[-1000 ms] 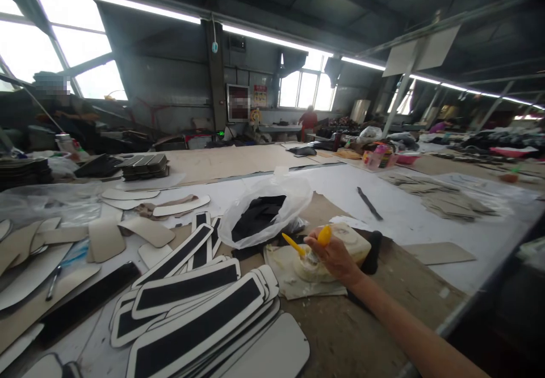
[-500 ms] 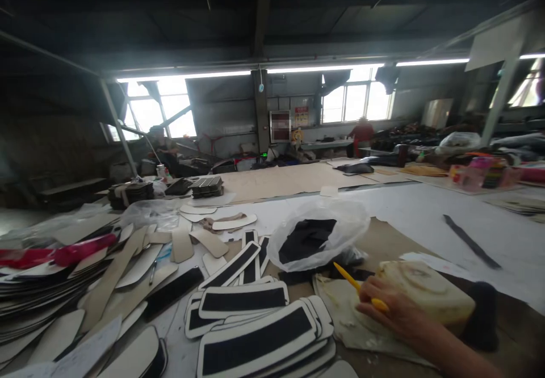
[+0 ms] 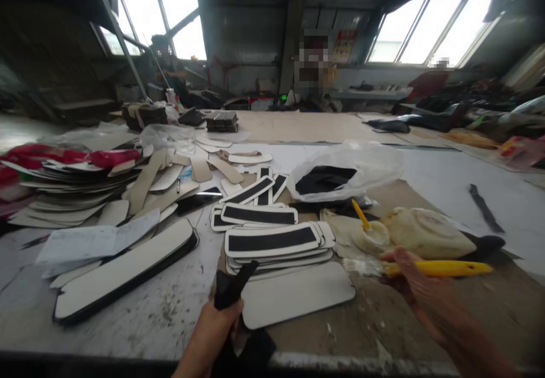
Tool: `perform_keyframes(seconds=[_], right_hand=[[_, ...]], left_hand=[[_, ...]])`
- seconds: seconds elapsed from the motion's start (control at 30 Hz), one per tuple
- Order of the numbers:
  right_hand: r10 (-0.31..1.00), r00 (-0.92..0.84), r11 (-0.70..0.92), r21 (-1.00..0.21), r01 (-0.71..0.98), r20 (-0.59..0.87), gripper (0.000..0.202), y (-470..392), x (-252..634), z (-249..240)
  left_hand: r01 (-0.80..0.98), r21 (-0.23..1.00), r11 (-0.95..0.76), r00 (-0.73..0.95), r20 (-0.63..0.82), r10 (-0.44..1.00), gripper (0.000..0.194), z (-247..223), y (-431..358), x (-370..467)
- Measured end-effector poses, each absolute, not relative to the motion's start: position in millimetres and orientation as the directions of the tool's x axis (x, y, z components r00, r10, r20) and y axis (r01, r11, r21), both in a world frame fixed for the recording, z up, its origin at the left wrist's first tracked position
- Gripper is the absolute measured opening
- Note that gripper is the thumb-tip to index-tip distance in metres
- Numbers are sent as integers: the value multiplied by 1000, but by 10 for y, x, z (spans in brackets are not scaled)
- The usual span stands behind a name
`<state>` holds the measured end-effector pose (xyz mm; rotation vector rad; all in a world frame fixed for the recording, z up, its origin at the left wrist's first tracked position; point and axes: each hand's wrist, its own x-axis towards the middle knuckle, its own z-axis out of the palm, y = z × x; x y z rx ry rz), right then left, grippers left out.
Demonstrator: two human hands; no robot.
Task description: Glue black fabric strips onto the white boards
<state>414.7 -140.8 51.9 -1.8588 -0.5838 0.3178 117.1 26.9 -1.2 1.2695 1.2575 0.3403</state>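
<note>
Left of the right grip (image 3: 414,282), which pinches a yellow brush (image 3: 455,268), lies a pale panel (image 3: 300,295); beside the panel, the left grip (image 3: 218,320) clasps black material (image 3: 233,289). Steadying that material and laying the bristles (image 3: 364,267) down lightly should keep strokes even.

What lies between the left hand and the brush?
In the head view, a plain pale panel lies between the left hand and the yellow brush in the right hand.
</note>
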Motion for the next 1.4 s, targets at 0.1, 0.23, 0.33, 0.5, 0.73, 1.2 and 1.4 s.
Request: perform_keyframes(seconds=[0.1, 0.23, 0.33, 0.5, 0.73, 1.2, 1.4], right_hand=[[695, 681, -186, -972, -141, -232, 35, -1191, 3450, 460], [801, 540, -188, -966, -179, -256, 30, -890, 2882, 415], [840, 480, -200, -967, -159, -253, 28, -724, 2703, 369], [838, 493, -295, -954, 48, -235, 25, -617, 2658, 306], [770, 637, -418, -787, 453, -42, 22, -800, 3034, 289], [678, 698, -505, -545, 669, 230, 16, -1077, 3605, 350], [696, 633, -440, -496, 749, 339, 15, -1145, 3609, 388]], left_hand=[[393, 827, 401, 393, -546, 740, 40, -142, 319, 1144], [350, 822, 450, 416, -567, 711, 38, -123, 340, 1133], [326, 824, 463, 428, -566, 705, 36, -83, 343, 1132], [292, 833, 470, 410, -553, 725, 34, -65, 327, 1119], [291, 829, 478, 352, -557, 752, 28, -95, 293, 1111], [358, 791, 495, 281, -597, 751, 35, -89, 275, 1122], [361, 789, 497, 299, -603, 740, 42, -139, 289, 1110]])
